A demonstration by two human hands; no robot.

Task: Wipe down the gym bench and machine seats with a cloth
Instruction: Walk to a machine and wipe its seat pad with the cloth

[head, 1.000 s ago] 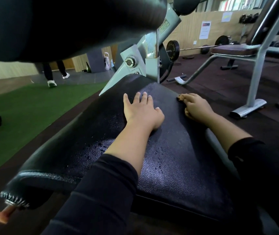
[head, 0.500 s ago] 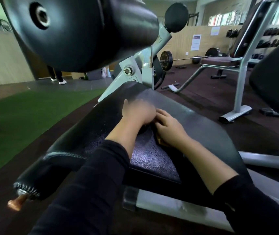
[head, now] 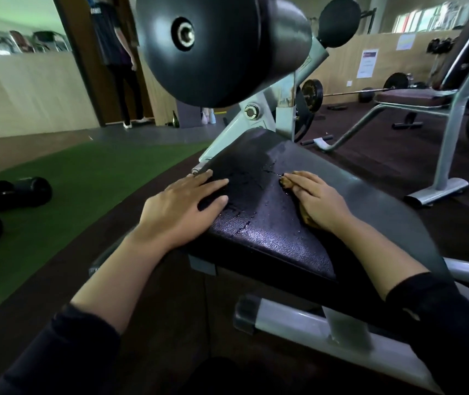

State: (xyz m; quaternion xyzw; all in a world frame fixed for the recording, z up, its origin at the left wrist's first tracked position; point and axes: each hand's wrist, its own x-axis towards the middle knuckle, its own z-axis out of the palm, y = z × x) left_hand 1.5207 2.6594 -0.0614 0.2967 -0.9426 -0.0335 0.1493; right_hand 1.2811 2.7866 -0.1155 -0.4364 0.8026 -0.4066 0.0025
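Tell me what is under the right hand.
A brownish cloth lies under the right hand on the black seat pad; only its edges show at fingertips and wrist. The rest is covered.

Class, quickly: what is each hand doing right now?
Left hand: open, fingers flat on the seat pad.
Right hand: pressing a brownish cloth onto the pad, fingers fairly straight.

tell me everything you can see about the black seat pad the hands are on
The seat pad is black, pebbled vinyl-like upholstery, wet with droplets and streaks, tilted on a pale metal frame. The left hand rests flat at its left edge; the right hand presses a brownish cloth on its right half.
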